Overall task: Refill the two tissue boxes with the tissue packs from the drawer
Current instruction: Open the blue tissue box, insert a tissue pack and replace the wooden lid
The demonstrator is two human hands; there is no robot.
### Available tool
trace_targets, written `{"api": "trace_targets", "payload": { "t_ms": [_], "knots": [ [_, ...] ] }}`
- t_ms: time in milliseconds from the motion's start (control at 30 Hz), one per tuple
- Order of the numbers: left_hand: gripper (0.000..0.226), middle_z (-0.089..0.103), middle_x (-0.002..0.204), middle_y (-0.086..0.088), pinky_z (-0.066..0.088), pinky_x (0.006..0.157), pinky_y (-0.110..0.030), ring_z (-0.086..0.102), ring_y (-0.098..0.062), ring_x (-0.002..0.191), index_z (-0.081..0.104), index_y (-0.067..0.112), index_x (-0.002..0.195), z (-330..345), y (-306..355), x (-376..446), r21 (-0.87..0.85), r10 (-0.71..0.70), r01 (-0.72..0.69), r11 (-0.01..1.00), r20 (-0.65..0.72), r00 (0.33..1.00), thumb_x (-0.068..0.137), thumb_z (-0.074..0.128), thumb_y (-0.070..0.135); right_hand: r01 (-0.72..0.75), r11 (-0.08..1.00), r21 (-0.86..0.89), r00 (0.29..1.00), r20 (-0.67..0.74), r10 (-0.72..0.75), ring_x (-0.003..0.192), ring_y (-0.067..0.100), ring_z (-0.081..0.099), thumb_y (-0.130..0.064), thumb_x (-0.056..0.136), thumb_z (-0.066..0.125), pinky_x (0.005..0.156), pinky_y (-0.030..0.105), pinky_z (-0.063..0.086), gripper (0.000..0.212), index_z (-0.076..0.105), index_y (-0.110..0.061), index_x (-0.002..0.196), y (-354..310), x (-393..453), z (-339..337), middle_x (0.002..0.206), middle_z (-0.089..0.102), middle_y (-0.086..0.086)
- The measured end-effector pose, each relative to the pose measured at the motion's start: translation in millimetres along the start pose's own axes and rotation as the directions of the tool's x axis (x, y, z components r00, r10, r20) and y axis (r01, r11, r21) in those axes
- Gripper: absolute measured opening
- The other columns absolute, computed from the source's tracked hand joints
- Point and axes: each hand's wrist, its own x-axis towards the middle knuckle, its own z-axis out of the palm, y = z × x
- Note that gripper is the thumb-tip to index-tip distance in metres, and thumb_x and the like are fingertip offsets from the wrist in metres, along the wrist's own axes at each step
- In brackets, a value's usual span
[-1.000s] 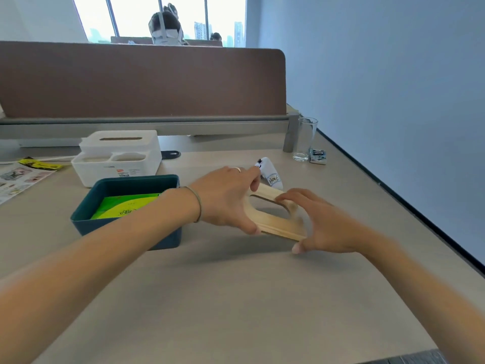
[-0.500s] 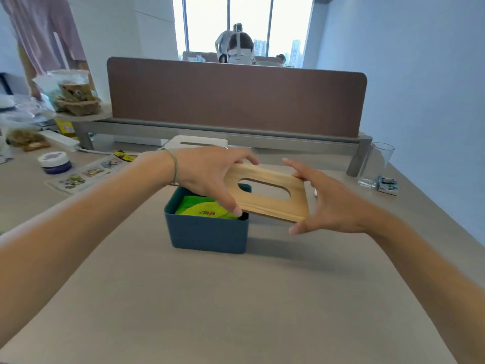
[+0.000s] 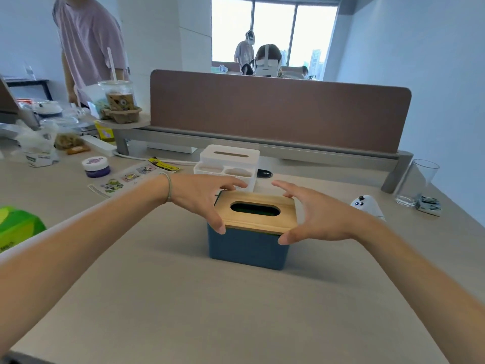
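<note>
On a beige office desk [image 3: 236,311], a person's two bare hands frame a dark blue tissue box [image 3: 246,248] capped with a light wooden lid [image 3: 258,219]. The lid sits level on the box, its oval slot showing dark green inside. The left hand [image 3: 207,200], a thin band at its wrist, is spread wide at the lid's left edge, thumb tip down at the near-left corner and fingers reaching over the far-left corner. The right hand [image 3: 319,216] mirrors it, thumb against the near-right corner, fingers splayed past the far-right edge. Both hands are spread around the lid rather than closed on it; whether the fingers press the wood cannot be told.

Just behind the blue box stands a white tissue box [image 3: 228,164] with a slotted top and two front compartments. A green tissue pack [image 3: 15,227] lies at the desk's far left edge, well apart from both boxes. To the right are a small white figure with dark eyes [image 3: 367,206] and an empty drinking glass [image 3: 417,182]. A brown partition [image 3: 278,111] runs across the back of the desk, and a person in a lilac shirt [image 3: 89,40] stands beyond the cluttered left side.
</note>
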Motion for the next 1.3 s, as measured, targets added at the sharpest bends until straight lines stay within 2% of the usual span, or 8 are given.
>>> {"api": "trace_targets", "payload": {
  "t_ms": [233,400,600,900,1100,1167,1233,1300],
  "knots": [
    [0.109,0.031,0.158,0.018,0.026,0.112,-0.024,0.032,-0.009,0.141,0.023,0.04,0.154,4,-3,1,0.089,0.044,-0.037,0.995,-0.079,0.996,0.067,0.088,0.049,-0.024,0.993,-0.112,1.0,-0.001,0.024,0.143,0.012,0.026,-0.061,0.063,0.083,0.112,0.03,0.029,0.119,0.007,-0.05,0.154,-1,4,8,0.159,0.029,-0.012],
    [0.111,0.028,0.16,0.019,0.022,0.113,-0.024,0.029,-0.008,0.144,0.022,0.041,0.155,5,-9,2,0.083,0.031,-0.027,0.996,-0.057,0.998,0.067,0.088,0.051,-0.016,0.991,-0.134,1.0,0.006,0.017,0.144,0.012,0.026,-0.063,0.065,0.081,0.114,0.032,0.029,0.116,0.01,-0.049,0.154,-2,6,10,0.16,0.028,-0.012],
    [0.11,0.028,0.161,0.016,0.022,0.119,-0.032,0.028,-0.01,0.145,0.022,0.039,0.156,3,-7,2,0.086,0.033,-0.028,0.996,-0.05,0.998,0.068,0.087,0.051,-0.022,0.989,-0.148,1.0,0.019,0.025,0.142,0.011,0.03,-0.064,0.065,0.081,0.111,0.028,0.029,0.112,0.015,-0.046,0.155,1,10,6,0.159,0.031,-0.012],
    [0.112,0.037,0.156,0.016,0.025,0.111,-0.023,0.034,-0.004,0.141,0.026,0.038,0.155,2,-15,10,0.026,0.023,-0.022,0.999,-0.022,0.999,0.065,0.089,0.052,-0.004,0.995,-0.099,1.0,0.012,0.005,0.142,0.007,0.03,-0.059,0.069,0.082,0.102,0.018,0.023,0.108,0.02,-0.04,0.156,6,14,10,0.16,0.029,-0.015],
    [0.106,0.041,0.149,0.025,0.027,0.113,-0.025,0.036,0.001,0.136,0.036,0.042,0.15,8,-25,12,-0.105,0.042,-0.048,0.993,-0.062,0.997,0.06,0.09,0.056,-0.022,0.992,0.126,1.0,0.023,0.019,0.133,0.001,0.034,-0.056,0.077,0.077,0.111,0.027,0.032,0.095,0.027,-0.037,0.155,16,14,21,0.157,0.031,-0.014],
    [0.103,0.04,0.146,0.029,0.027,0.112,-0.023,0.036,0.002,0.136,0.039,0.042,0.149,16,-29,11,-0.215,0.052,-0.071,0.974,-0.091,0.995,0.058,0.088,0.055,-0.039,0.968,0.249,0.999,0.018,0.035,0.135,0.002,0.034,-0.058,0.079,0.073,0.114,0.031,0.032,0.09,0.028,-0.039,0.154,19,12,30,0.159,0.027,-0.013],
    [0.103,0.038,0.148,0.028,0.029,0.111,-0.02,0.035,0.002,0.138,0.037,0.04,0.15,33,-34,10,-0.443,0.051,-0.105,0.89,-0.134,0.99,0.061,0.089,0.043,-0.04,0.909,0.416,0.996,-0.062,0.072,0.138,0.003,0.034,-0.053,0.085,0.07,0.114,0.03,0.031,0.086,0.022,-0.041,0.155,19,8,46,0.156,0.028,-0.02],
    [0.107,0.036,0.154,0.02,0.032,0.113,-0.023,0.035,-0.004,0.142,0.029,0.038,0.154,59,-36,9,-0.678,0.003,-0.152,0.719,-0.216,0.976,0.065,0.087,0.035,-0.028,0.798,0.602,0.976,-0.154,0.151,0.134,-0.002,0.033,-0.041,0.095,0.06,0.109,0.022,0.027,0.081,0.009,-0.04,0.158,14,5,65,0.148,0.03,-0.028]
  ]
}}
